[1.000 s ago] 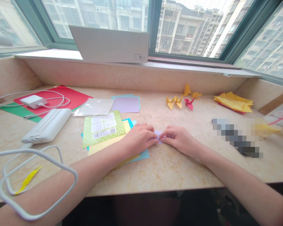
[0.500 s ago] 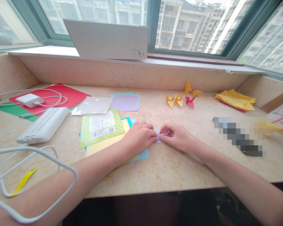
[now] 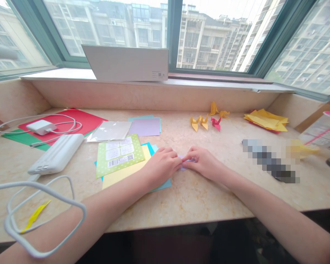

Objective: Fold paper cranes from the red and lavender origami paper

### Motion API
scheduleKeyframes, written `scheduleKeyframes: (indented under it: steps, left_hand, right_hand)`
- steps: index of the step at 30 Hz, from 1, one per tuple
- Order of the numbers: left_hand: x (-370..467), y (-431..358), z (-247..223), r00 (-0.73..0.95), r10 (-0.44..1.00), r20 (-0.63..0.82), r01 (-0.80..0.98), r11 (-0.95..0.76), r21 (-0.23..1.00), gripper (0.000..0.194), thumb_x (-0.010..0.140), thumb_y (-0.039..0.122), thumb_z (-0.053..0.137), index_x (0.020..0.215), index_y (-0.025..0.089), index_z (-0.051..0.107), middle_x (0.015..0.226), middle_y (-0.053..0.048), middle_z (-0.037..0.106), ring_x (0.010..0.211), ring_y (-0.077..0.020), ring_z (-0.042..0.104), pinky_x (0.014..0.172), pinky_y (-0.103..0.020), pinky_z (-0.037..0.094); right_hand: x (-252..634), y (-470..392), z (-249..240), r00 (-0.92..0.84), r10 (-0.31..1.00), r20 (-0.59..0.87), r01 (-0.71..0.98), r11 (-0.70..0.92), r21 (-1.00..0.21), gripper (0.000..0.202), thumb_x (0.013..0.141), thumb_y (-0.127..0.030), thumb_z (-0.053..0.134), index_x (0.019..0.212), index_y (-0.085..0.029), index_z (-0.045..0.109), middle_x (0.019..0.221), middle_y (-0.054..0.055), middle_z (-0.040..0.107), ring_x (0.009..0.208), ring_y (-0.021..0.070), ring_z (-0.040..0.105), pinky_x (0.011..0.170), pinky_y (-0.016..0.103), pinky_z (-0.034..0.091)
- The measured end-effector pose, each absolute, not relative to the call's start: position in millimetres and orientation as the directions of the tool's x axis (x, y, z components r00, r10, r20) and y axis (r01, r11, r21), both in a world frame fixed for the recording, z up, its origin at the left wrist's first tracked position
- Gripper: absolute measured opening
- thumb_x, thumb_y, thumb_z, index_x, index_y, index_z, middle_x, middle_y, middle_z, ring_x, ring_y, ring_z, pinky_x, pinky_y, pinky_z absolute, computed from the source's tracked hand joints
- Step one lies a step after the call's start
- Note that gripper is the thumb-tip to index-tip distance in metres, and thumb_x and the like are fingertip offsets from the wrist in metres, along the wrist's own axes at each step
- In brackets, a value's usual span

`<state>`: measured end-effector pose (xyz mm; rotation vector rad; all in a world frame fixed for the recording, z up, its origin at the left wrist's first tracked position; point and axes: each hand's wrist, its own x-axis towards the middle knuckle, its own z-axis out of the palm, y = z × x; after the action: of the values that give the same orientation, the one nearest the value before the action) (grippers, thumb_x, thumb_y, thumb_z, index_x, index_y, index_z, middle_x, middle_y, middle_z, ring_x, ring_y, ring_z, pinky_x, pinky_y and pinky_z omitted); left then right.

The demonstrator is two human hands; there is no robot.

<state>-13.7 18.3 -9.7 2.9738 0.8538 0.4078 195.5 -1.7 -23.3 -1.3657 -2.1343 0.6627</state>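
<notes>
A small piece of folded purple paper (image 3: 183, 168) lies on the stone counter, mostly covered by my fingers. My left hand (image 3: 165, 163) rests at its left side, fingers closed together at the paper's edge. From the right, my right hand (image 3: 202, 161) pinches the paper between thumb and fingertips. Beneath my left wrist and forearm are yellow and blue paper sheets (image 3: 121, 178) and a green dotted packet (image 3: 119, 154) with a barcode label. The exact folds of the purple paper are hidden.
Several yellow folded cranes (image 3: 204, 123) and a pink crane (image 3: 216, 124) stand at the back. Yellow papers (image 3: 266, 120) lie to the right. A white power bank (image 3: 56, 154), its looping cable (image 3: 46, 187) and red paper (image 3: 93, 119) sit at left. A pale box (image 3: 129, 64) stands on the sill.
The camera view has tilted up and shifted slightly right. My right fingers have closed in on the purple paper, nearer to my left fingertips.
</notes>
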Motion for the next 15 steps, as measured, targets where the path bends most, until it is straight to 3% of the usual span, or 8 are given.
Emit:
scheduleKeyframes:
  steps: [3, 7, 15]
  left_hand:
    - [-15.6, 17.8, -8.1, 0.864, 0.451, 0.225, 0.466, -0.885, -0.015, 0.031, 0.102, 0.027, 0.048, 0.081, 0.017, 0.069, 0.082, -0.006, 0.067, 0.086, -0.0214, 0.059, 0.079, -0.035, 0.039]
    - [-19.0, 17.2, -6.8, 0.887, 0.399, 0.232, 0.423, -0.904, -0.065, 0.03, 0.102, 0.029, 0.046, 0.089, 0.017, 0.07, 0.089, -0.008, 0.069, 0.09, -0.0227, 0.059, 0.081, -0.036, 0.04]
    - [-21.3, 20.8, -7.2, 0.885, 0.388, 0.256, 0.412, -0.91, -0.045, 0.029, 0.103, 0.028, 0.045, 0.088, 0.016, 0.067, 0.081, -0.005, 0.071, 0.08, -0.0196, 0.061, 0.075, -0.034, 0.037]
  right_hand:
    - [199.1, -2.0, -24.4, -0.455, 0.86, 0.231, 0.678, 0.503, -0.536, 0.015, 0.093, -0.032, 0.065, 0.091, -0.027, 0.079, 0.094, 0.004, 0.064, 0.087, 0.0177, 0.061, 0.083, 0.034, 0.046]
    - [206.1, 1.4, -21.4, -0.608, 0.754, 0.248, 0.648, 0.652, -0.394, 0.016, 0.095, -0.03, 0.063, 0.104, -0.029, 0.077, 0.111, 0.004, 0.069, 0.106, 0.0216, 0.059, 0.099, 0.041, 0.04]
    - [210.6, 6.9, -20.0, -0.667, 0.697, 0.263, 0.625, 0.716, -0.312, 0.017, 0.097, -0.03, 0.06, 0.1, -0.026, 0.076, 0.109, 0.004, 0.074, 0.103, 0.0211, 0.063, 0.095, 0.039, 0.041]
